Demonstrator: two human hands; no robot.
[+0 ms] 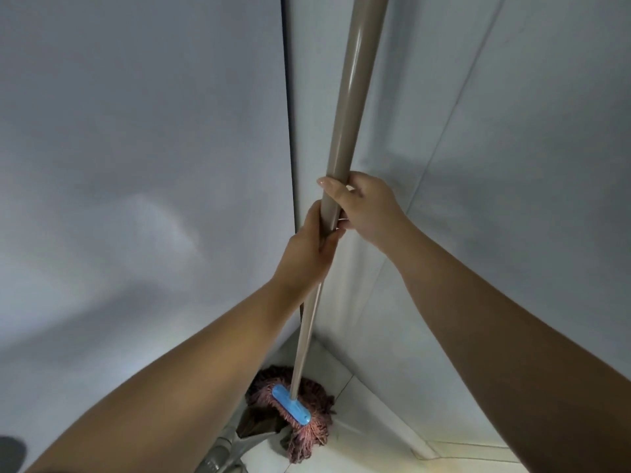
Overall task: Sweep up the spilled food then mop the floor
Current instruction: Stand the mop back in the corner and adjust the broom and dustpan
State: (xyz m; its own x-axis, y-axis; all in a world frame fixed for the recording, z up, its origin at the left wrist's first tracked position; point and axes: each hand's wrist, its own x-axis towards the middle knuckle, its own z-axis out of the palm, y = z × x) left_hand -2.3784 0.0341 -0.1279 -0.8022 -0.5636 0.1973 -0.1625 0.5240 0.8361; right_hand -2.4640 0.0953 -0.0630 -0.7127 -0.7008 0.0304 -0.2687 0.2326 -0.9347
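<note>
To the left of the grip, a big grey wall (136, 148) is seen, bare and flat. The left hand (309, 249) is wrapped tight around the mop handle (351, 107), just under the right hand (367, 208), which is also closed around it. The two hands are nearly touching. Far below the grip, the mop head (297, 413) is resting on the white floor (368, 421), tucked into the corner where the two walls meet. Its blue clamp (291, 403) is seen on top of the reddish strings. Just left of and below the mop head, something grey (222, 452) is lying, maybe a dustpan or brush, but it cannot be told for sure. No spilled food is seen here.

The mop is likely being taken out of its corner for mopping. To do this well, the handle should be lifted straight up first, so the strings are not dragged over the grey thing.

To the right of the grip, another wall (512, 131) is close by. Little room is left on either side, so the mop should be pulled back toward the body, where open floor may be found.
</note>
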